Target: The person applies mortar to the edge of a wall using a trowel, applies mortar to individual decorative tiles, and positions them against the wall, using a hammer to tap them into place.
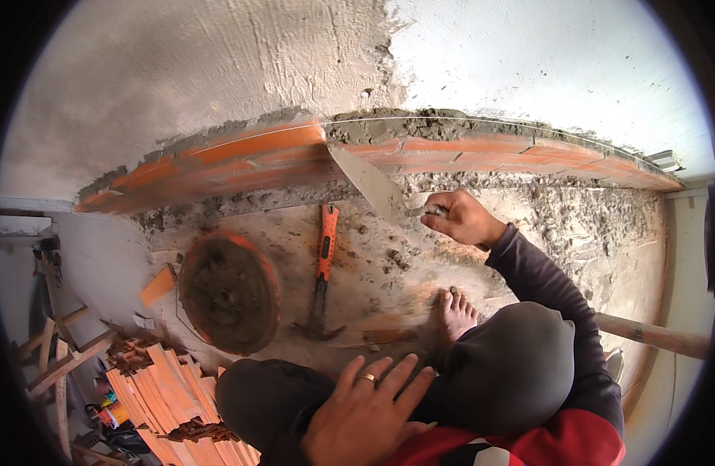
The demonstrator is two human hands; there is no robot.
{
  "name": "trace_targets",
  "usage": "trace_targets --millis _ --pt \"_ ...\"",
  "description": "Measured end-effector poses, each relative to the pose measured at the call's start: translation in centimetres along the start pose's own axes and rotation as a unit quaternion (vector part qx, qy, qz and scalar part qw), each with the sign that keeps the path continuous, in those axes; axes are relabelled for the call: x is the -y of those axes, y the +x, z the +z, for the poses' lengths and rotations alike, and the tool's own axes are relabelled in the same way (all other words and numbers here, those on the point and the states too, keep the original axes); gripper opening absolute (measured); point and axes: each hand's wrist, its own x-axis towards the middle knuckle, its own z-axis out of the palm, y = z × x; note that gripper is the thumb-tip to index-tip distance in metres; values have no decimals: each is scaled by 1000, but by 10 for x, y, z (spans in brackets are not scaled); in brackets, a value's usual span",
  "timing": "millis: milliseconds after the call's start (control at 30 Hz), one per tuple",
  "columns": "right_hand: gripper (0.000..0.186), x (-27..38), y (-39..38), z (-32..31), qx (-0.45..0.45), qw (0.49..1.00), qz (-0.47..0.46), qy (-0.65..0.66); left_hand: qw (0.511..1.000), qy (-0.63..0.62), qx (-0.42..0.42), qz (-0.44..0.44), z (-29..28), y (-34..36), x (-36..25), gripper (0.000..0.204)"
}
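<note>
Brick tops the low wall's left stretch; rightward, mortar lies uncovered. The right hand's fingers clasp a trowel; the left hand's are spread.

Head view, 1 fisheye camera, left of 2 worn side by side on the head. Aim: steeply down and forward, upright. Nearest: knees and left hand, close below, at the lower edge. Middle distance: right hand and floor. Farther: brick row, bowed by the lens, with plastered wall above. Border: black, curved at both sides.
</note>
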Motion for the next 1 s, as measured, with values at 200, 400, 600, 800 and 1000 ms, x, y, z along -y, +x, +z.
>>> trace_targets --millis 200,400,600,800,1000 --pt "19 -20 10 -14 -9 999 -12 33 997 40 50 -44 5 15 9 66" --pt "19 -36 -3 -23 -12 998 16 52 996 38 64 -53 1 27 12 66" --pt "20 -54 -19 -25 -45 996 7 73 996 37 70 -47 0 29 12 66" --pt "24 -55 -36 -22 -96 995 -6 28 997 30 57 -39 0 28 11 66" --pt "24 -33 -53 -29 -123 990 26 -64 999 9 20 -46 2 20 8 69"
